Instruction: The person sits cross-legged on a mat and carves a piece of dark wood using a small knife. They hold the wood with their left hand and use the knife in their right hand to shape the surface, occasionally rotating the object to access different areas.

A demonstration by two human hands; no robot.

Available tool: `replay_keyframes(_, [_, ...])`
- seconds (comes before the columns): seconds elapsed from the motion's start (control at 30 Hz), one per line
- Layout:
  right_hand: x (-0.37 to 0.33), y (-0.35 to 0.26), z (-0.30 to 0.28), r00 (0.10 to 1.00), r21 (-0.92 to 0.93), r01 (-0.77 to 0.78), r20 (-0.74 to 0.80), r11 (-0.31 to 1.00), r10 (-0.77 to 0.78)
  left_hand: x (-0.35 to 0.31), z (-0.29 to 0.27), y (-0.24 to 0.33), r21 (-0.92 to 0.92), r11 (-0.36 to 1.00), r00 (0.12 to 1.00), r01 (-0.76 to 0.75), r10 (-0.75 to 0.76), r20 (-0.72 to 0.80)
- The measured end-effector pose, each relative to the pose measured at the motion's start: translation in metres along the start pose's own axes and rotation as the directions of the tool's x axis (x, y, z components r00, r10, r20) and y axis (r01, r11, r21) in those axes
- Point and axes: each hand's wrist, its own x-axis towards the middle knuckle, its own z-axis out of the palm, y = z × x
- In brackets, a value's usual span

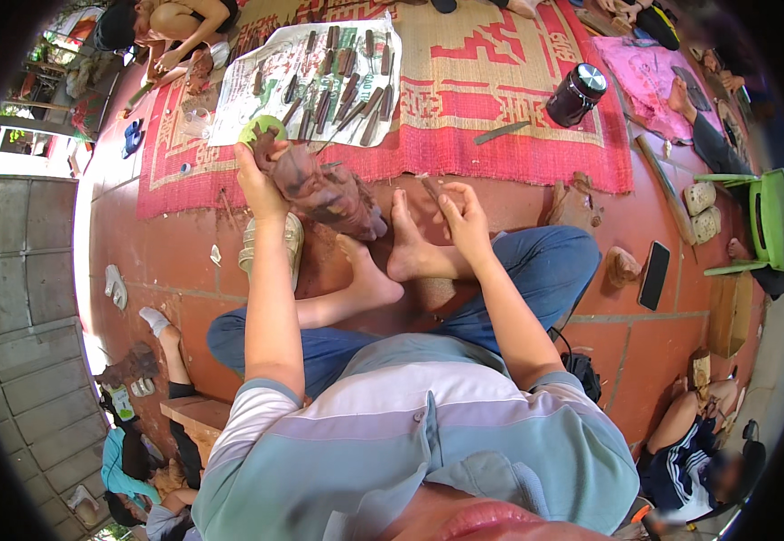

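My left hand (261, 185) grips the upper end of a dark reddish-brown carved wooden figure (324, 191), which rests tilted against my bare feet (392, 257). My right hand (462, 216) hovers just right of the carving, fingers curled around a thin chisel handle (431, 187) by my right foot. I sit cross-legged in blue jeans on red floor tiles. A green round object (261, 128) lies just behind the carving's top.
A white sheet (238, 99) with several carving chisels lies on a red woven mat (500, 81). A dark flask (577, 93), a black phone (654, 275), wood blocks and a green stool (766, 221) stand to the right. Other people sit around.
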Motion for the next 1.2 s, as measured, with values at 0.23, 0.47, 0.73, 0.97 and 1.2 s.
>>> replay_keyframes(0.23, [-0.027,-0.044,0.063,0.964,0.003,0.220,0.150,0.975,-0.218,-0.012,-0.018,0.003,-0.061,0.994,0.995,0.091,-0.088,0.052])
replay_keyframes(0.47, [-0.015,-0.067,0.110,0.810,-0.280,0.586,0.210,0.760,-0.547,-0.003,-0.007,-0.005,-0.045,0.998,0.997,0.040,-0.037,0.071])
replay_keyframes(0.73, [-0.012,-0.021,0.087,0.780,-0.340,0.624,0.212,0.704,-0.589,0.001,-0.008,-0.006,-0.025,0.998,0.991,0.065,-0.062,0.123])
replay_keyframes(0.97, [-0.014,-0.008,0.046,0.830,-0.329,0.535,0.033,0.778,-0.557,-0.002,0.001,-0.006,-0.013,1.000,0.998,0.021,-0.020,0.055])
replay_keyframes(1.2, [0.012,0.019,0.079,0.802,-0.299,0.597,0.225,0.744,-0.553,0.008,-0.016,-0.005,-0.070,0.991,0.992,0.115,-0.110,0.068])
